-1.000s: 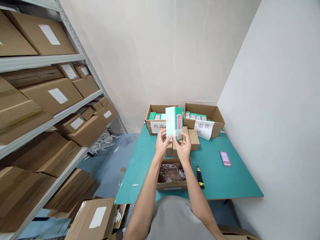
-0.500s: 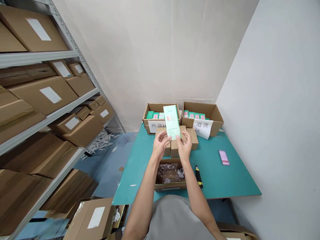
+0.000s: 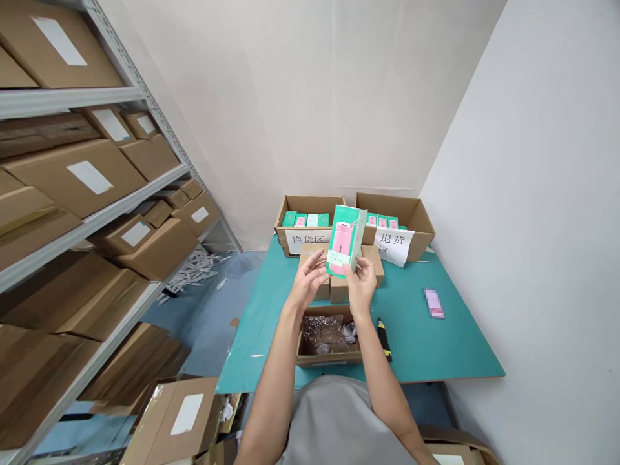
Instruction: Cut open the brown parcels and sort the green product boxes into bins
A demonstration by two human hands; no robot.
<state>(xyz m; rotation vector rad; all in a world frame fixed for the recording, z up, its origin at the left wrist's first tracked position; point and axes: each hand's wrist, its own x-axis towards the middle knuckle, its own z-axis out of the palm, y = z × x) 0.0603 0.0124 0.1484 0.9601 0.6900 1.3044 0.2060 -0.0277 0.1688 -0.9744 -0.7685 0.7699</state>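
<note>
A green and white product box (image 3: 343, 242) with a pink device pictured on its face is held upright above the table. My right hand (image 3: 361, 283) grips its lower right corner, thumb on the front. My left hand (image 3: 310, 279) is closed against the lower left edge with curled fingertips; its exact contact is partly hidden. Below my hands sits an open cardboard box (image 3: 330, 359) with crumpled clear plastic wrap (image 3: 323, 330) inside. A black and yellow utility knife (image 3: 384, 339) lies to its right.
Two open cartons with paper signs, the left carton (image 3: 281, 232) and right carton (image 3: 422, 234), hold several similar boxes. Small brown boxes (image 3: 340, 292) stand before them. A pink blurred item (image 3: 433, 303) lies on the green table (image 3: 450, 349). Shelves of cartons (image 3: 104, 187) line the left.
The product box has been turned from its pale printed face to the face with the pink device. My left hand has shifted slightly along its edge. The view has moved a little.
</note>
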